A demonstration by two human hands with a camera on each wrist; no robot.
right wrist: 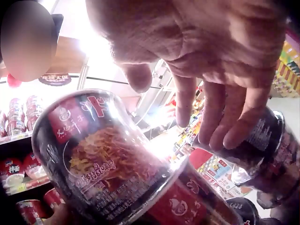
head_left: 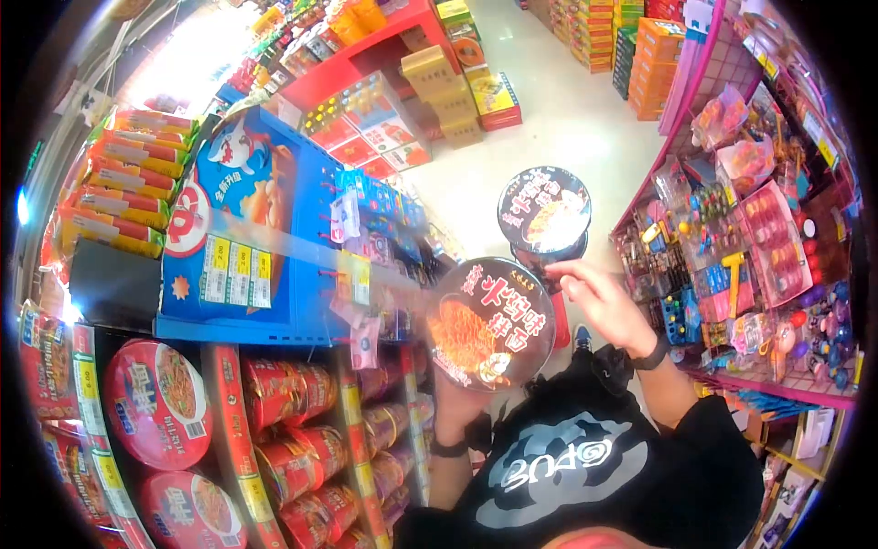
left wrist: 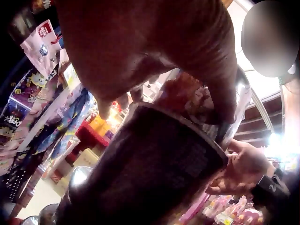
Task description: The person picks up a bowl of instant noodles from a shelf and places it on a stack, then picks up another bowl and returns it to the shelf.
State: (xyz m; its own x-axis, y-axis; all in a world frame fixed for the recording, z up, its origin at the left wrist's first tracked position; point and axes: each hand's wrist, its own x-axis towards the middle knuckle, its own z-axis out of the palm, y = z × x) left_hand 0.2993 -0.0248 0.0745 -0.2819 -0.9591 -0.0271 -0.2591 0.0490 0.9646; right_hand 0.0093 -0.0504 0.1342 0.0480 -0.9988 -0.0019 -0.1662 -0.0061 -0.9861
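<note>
1. Front and centre, a black noodle bowl (head_left: 489, 325) with a red-and-white printed lid is up at chest height, tilted so the lid faces the head camera. The right wrist view shows that lid (right wrist: 108, 154) close up, with a picture of noodles on it.
2. The left hand (head_left: 457, 403) has it from below, fingers wrapped round the bowl's dark side wall (left wrist: 154, 168). That is a firm grip.
3. Just beyond it, a stack of 2 matching black bowls (head_left: 545, 220) stands upright between the held bowl and the toy rack. What it rests on is hidden.
4. The right hand (head_left: 599, 302) is at the foot of that stack with fingers (right wrist: 225, 117) loosely bent and thumb apart, clasping nothing. I cannot tell whether the fingertips touch the lower bowl (right wrist: 267, 145).
5. Each wrist wears a black wristband (head_left: 651, 355).
6. To the left, a shelf (head_left: 229, 403) carries red noodle bowls (head_left: 155, 403) lying on their sides, lids outward.
7. Above that is a blue snack display (head_left: 247, 229) with yellow price tags.
8. On the right, a pink rack (head_left: 677, 137) hangs full of packaged toys (head_left: 768, 238).
9. Ahead, the pale floor (head_left: 549, 119) runs past stacked cartons (head_left: 448, 91).
</note>
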